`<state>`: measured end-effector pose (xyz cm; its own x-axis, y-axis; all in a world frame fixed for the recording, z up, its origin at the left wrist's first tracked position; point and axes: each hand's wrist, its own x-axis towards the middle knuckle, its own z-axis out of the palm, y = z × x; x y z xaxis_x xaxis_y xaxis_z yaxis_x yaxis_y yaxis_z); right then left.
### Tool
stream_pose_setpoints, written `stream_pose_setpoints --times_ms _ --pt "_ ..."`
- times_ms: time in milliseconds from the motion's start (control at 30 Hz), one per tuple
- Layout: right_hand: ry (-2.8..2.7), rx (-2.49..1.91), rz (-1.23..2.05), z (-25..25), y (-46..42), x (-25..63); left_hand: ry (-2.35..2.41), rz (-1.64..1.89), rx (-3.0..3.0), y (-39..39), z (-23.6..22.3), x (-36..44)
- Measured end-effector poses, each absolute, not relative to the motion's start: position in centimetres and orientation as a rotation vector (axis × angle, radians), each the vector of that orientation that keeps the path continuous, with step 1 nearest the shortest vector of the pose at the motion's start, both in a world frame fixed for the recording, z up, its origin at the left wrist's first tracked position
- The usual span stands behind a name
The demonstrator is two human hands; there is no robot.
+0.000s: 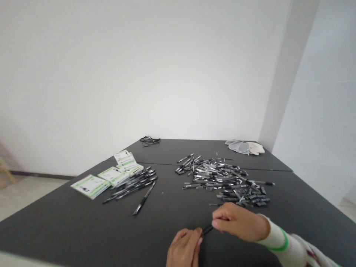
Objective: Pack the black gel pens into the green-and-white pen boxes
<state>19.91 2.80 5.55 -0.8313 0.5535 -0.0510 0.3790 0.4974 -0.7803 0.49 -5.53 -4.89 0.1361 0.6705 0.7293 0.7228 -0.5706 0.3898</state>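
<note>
Near the front edge of the dark table, my left hand (185, 247) and my right hand (236, 221) are both closed on one black pen (207, 229). Only a short dark stretch of it shows between them; the fingers hide its ends. Beyond my right hand spreads a big heap of clear and black pen parts (219, 176), with barrels, caps and black grips jumbled together. Off to the left lies a bundle of pens (133, 184), roughly side by side. A single pen (144, 199) rests slanted just right of that bundle.
Several green-and-white boxes (90, 186) lie at the table's left side, touching the pen bundle. A coiled black cable (150, 140) sits at the far left edge. White cloth items (246, 147) lie at the far right corner. Behind the table (91, 218) stands a white wall.
</note>
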Motion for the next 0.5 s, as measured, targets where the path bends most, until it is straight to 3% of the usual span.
stream_pose_setpoints --times_ms 133,333,500 --pt "-2.421 -0.822 1.444 5.4 3.3 19.4 -1.589 -1.438 -2.393 -5.5 -3.5 -0.9" --pt "-2.622 -0.984 0.528 7.4 9.7 17.7 -2.225 -1.75 -2.188 -4.5 -1.6 -4.0" --pt "-2.684 -1.056 0.276 6.0 16.3 13.0 -2.247 -1.858 -2.061 -2.7 -1.8 -6.0"
